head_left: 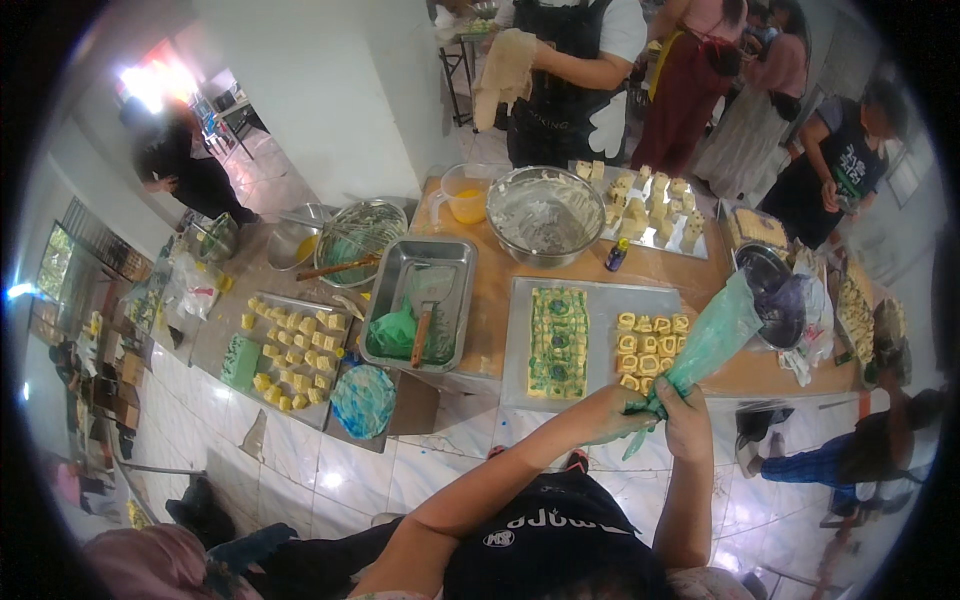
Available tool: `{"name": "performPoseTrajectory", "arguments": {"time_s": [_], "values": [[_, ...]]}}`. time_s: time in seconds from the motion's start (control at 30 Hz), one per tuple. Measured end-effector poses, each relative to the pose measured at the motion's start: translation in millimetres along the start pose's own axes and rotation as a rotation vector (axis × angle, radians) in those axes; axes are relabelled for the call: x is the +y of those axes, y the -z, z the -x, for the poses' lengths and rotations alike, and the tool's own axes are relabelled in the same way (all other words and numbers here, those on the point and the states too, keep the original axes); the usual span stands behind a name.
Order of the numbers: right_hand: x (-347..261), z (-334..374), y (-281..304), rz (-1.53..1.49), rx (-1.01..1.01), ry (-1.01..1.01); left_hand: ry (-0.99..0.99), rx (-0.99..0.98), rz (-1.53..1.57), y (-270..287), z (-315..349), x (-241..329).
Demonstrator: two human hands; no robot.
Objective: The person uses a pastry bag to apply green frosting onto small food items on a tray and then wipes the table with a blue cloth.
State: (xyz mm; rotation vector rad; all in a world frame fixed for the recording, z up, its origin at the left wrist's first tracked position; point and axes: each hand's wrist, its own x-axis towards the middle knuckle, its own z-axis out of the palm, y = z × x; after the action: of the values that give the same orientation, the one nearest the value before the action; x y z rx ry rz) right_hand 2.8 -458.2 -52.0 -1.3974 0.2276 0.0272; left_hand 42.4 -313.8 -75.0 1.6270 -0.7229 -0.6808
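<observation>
A clear piping bag point(722, 325) with pale green filling slants over the right side of the table, its wide part up and to the right. My left hand point(612, 416) is closed round the gathered, narrow part of the bag. Beside it, my right hand point(687, 420) grips the same part with the thumb on top. A thin green end hangs below my hands. Just beyond them lies a metal tray point(602, 300), bearing a rectangular yellow cake point(558, 345) piped with green lines and several small cake pieces point(641, 345) with piped tops.
Left of the tray stands a deep metal pan point(467, 300) with a spatula point(424, 325) and green cream. Behind are a mixing bowl point(545, 215), a measuring jug point(466, 195) and a small dark bottle point(617, 254). Another tray point(345, 325) holds cake cubes. Several people stand around.
</observation>
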Motion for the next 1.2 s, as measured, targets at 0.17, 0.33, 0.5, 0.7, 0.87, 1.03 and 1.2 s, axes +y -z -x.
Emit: {"name": "performPoseTrajectory", "arguments": {"time_s": [0.17,0.33,0.5,0.7,0.87,1.03,1.2], "values": [[1.9,-2.4,8.0,0.017,-0.053,-0.048,-0.008,0.024,0.045,-3.0,-1.7,2.4],[0.8,-1.8,14.8,0.012,-0.051,-0.059,0.005,0.006,0.053,-8.0,-6.5,3.3],[-2.5,1.7,12.9,0.010,0.021,-0.026,-0.030,0.064,0.107,-14.5,-7.3,6.2],[-3.2,8.8,18.0,0.015,0.044,-0.063,0.129,-0.008,0.111,-21.6,-10.3,5.4],[-2.6,10.7,20.9,0.224,0.054,0.043,0.048,-0.004,0.114,-25.0,-11.8,-0.1],[10.6,14.8,35.8,0.305,0.073,0.091,0.079,-0.005,-0.097,-31.9,-12.6,8.5],[9.7,19.2,41.2,0.498,0.054,0.184,-0.017,0.058,-0.097,-40.0,-10.8,15.9]]}}
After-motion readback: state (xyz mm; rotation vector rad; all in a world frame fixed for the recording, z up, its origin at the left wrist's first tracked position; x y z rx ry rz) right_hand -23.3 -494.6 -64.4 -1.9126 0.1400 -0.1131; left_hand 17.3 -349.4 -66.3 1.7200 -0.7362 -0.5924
